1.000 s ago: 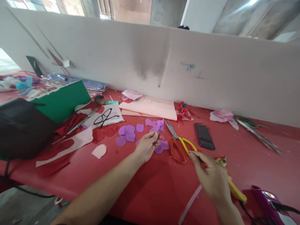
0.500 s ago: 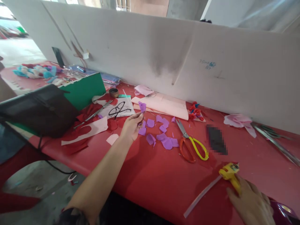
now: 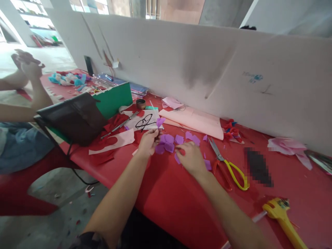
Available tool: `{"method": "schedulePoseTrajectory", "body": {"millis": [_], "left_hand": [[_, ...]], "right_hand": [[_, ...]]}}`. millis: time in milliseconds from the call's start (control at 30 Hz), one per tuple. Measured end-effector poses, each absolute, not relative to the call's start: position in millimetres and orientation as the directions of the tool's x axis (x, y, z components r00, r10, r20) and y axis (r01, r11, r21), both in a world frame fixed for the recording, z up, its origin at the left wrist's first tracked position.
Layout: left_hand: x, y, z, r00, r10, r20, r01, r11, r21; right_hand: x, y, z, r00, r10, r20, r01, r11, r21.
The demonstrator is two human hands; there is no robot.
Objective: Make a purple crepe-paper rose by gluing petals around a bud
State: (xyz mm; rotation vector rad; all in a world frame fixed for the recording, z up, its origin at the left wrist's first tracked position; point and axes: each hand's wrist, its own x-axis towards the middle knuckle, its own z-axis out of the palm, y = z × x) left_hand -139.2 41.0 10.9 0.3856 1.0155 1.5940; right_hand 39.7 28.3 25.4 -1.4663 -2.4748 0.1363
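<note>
My left hand [image 3: 149, 141] pinches a small purple flower-like piece [image 3: 160, 121] upright between thumb and fingers. My right hand [image 3: 192, 157] is low over the table among loose purple petals [image 3: 169, 139], its fingertips drawn together at their edge. Whether a petal is between those fingertips I cannot make out. Just right of that hand lie scissors [image 3: 219, 157] with one red and one yellow handle, blades apart. A yellow glue gun [image 3: 278, 209] rests at the lower right, a glue stick in its back, partly hidden by my right forearm.
Folded pale pink sheets [image 3: 194, 122] lie behind the petals. Eyeglasses [image 3: 144, 121], tweezers [image 3: 121, 123] and red scraps are on the left, beside a dark bag [image 3: 75, 119] and green board [image 3: 115, 100]. A white panel [image 3: 160, 62] stands behind. Another person's hands [image 3: 29, 65] are at far left.
My right hand has let go of the glue gun and moved left to the petals. My left hand still holds the purple piece. The view has swung left, showing the other person's arms.
</note>
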Motion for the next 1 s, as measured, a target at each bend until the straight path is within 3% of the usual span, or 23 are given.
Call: {"method": "schedulePoseTrajectory", "body": {"millis": [167,333,567,700,767,900,1000], "left_hand": [[-133,40,9,-0.307,0.914,-0.267,-0.559,0.054,0.827],[-129,40,11,-0.337,0.912,-0.232,-0.535,0.017,0.845],[-125,39,8,-0.349,0.903,-0.251,-0.531,0.030,0.847],[-122,40,9,-0.364,0.898,-0.249,-0.509,0.032,0.860],[-118,38,11,-0.263,0.932,-0.249,-0.535,0.074,0.842],[-103,27,15,0.043,0.982,-0.186,-0.551,0.178,0.815],[-85,16,14,0.067,0.988,-0.142,-0.479,0.157,0.864]], "right_hand": [[7,59,12,-0.442,0.883,0.161,0.880,0.461,-0.112],[7,61,6,-0.422,0.893,0.154,0.883,0.444,-0.153],[7,69,11,-0.268,0.943,0.199,0.810,0.332,-0.484],[16,71,18,-0.167,0.977,0.130,0.592,0.205,-0.780],[25,64,21,-0.160,0.986,0.051,0.437,0.117,-0.892],[51,35,21,-0.144,0.987,-0.074,0.168,-0.049,-0.985],[72,11,20,-0.112,0.985,-0.133,0.039,-0.129,-0.991]]}}
